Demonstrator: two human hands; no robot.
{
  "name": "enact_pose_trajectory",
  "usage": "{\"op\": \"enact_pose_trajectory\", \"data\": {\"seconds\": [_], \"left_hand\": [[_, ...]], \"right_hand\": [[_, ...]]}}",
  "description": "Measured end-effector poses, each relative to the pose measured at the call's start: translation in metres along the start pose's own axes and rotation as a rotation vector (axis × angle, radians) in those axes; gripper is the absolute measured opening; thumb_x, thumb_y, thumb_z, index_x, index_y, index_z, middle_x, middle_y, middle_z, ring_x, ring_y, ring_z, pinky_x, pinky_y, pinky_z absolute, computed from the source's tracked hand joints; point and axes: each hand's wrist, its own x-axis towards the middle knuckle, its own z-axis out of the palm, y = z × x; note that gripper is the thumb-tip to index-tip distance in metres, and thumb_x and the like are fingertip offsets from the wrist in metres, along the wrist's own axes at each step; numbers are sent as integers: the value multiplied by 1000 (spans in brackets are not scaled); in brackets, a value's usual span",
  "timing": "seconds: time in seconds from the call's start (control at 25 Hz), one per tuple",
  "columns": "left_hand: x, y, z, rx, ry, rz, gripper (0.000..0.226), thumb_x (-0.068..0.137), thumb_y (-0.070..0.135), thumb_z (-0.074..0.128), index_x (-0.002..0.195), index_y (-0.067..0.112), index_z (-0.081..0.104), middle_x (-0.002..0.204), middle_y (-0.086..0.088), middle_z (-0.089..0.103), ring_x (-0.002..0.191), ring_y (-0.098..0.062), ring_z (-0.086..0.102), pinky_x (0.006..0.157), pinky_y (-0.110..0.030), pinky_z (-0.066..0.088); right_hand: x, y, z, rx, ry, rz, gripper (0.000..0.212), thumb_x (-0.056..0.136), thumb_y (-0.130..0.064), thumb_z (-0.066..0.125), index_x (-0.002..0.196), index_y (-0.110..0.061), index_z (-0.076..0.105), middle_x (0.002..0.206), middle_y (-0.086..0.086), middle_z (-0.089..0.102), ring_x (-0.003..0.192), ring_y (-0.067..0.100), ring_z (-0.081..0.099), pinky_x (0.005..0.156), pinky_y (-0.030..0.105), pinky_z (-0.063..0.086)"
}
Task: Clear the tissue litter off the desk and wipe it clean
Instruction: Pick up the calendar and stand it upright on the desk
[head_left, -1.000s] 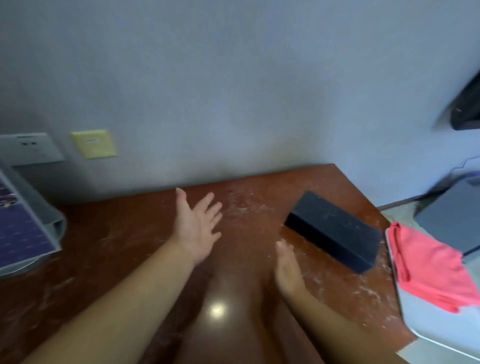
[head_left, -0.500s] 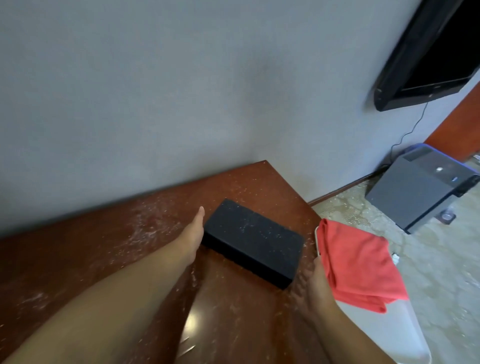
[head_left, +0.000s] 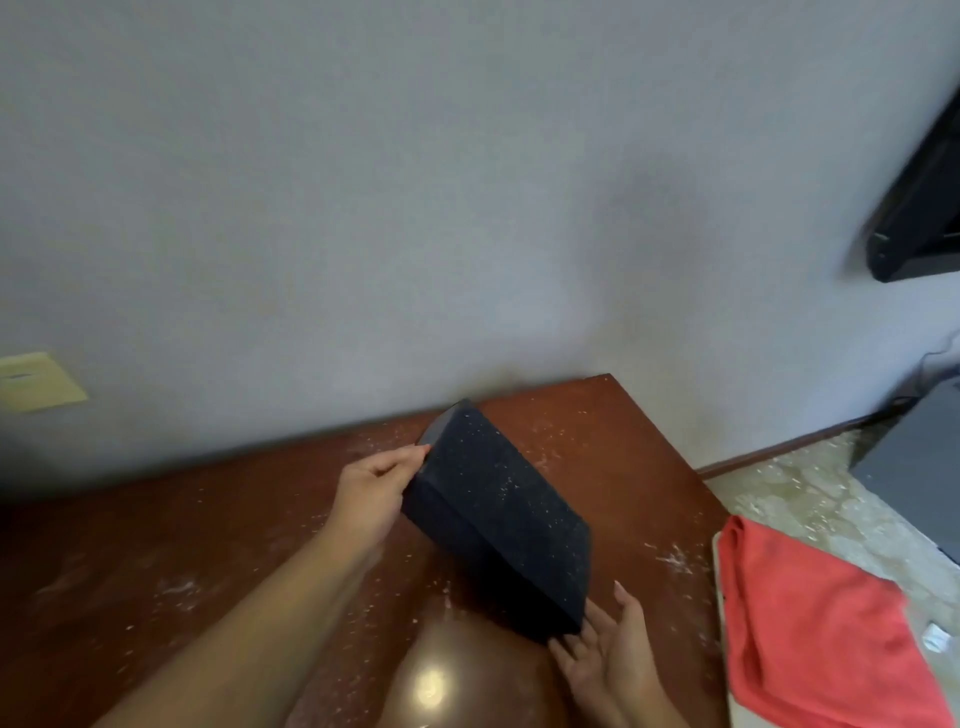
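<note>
While tilted above the counter (head_left: 208, 545), black box (head_left: 498, 519) is gripped at far end by left hand (head_left: 371, 493); right hand (head_left: 608, 654), fingers straight, props near end. Tissue specks (head_left: 672, 558) dot the counter.

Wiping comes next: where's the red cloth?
Head view, lower right: the red cloth lies just past the right edge of the desk, right of the right hand.
</note>
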Motion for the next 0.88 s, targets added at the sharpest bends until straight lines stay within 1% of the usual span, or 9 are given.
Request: {"op": "enact_pose_trajectory", "data": {"seconds": [0.08,0.16,0.28,0.4,0.48,0.6,0.72,0.8,0.88], "left_hand": [[-16,17,-33,-16,21,143,31,77,-1,70,98,22,69,99,3,67,81,-11,62,75,-30,48],[-31,27,-74,-159,-128,-47,70,62,10,85,125,20,56,113,0,61,83,-15,64,73,-32,51],[-51,28,-136,-498,-290,-381,87,17,26,94,99,11,69,92,-10,72,73,-25,70,68,-36,54],[-59,22,-187,-509,-119,-290,73,6,30,92,75,12,76,78,-10,72,64,-24,69,67,-34,48],[-67,27,-205,-490,-114,-222,74,7,31,91,77,11,76,80,-12,71,64,-25,68,69,-37,44],[-82,40,-213,-448,-225,-145,80,8,29,91,83,7,73,77,-14,71,64,-26,68,63,-36,50],[-90,36,-231,-584,-356,-108,64,29,27,92,87,5,75,83,-20,70,76,-29,70,64,-38,58],[-99,39,-243,-789,-474,-62,51,84,23,61,126,-5,53,121,-30,56,114,-37,56,99,-47,43],[-93,34,-271,-837,-491,26,47,97,9,22,140,-9,27,140,-31,37,131,-41,36,112,-48,22]], "right_hand": [[-4,24,26,31,-67,87,60,92,-50,36,127,-3,49,111,17,60,106,33,53,100,43,36],[-7,50,50,26,-123,156,61,91,-52,37,121,-1,53,101,18,63,94,33,57,84,41,42],[-19,78,78,-154,-167,192,71,91,-61,33,122,0,52,104,21,66,113,36,54,99,45,38],[-46,84,102,-642,-167,-15,74,92,-63,26,138,-8,43,140,14,47,133,31,38,113,46,26],[-85,86,134,-832,-173,-408,59,98,-51,26,145,-17,33,152,1,32,139,15,29,114,31,21],[-162,115,194,-788,-634,-844,57,89,-63,37,139,-38,25,150,-17,27,130,-17,23,104,2,16],[-178,166,223,-1122,-953,-1234,74,79,-77,23,140,-41,-1,150,-27,0,138,-14,-4,114,11,-1],[-142,171,218,-1335,-844,-1331,76,77,-81,5,139,-41,-14,148,-27,-16,137,-11,-18,111,12,-12],[-91,162,197,-1430,-693,-1140,77,71,-85,-5,135,-44,-18,148,-24,-23,139,-6,-21,112,15,-12]]}}
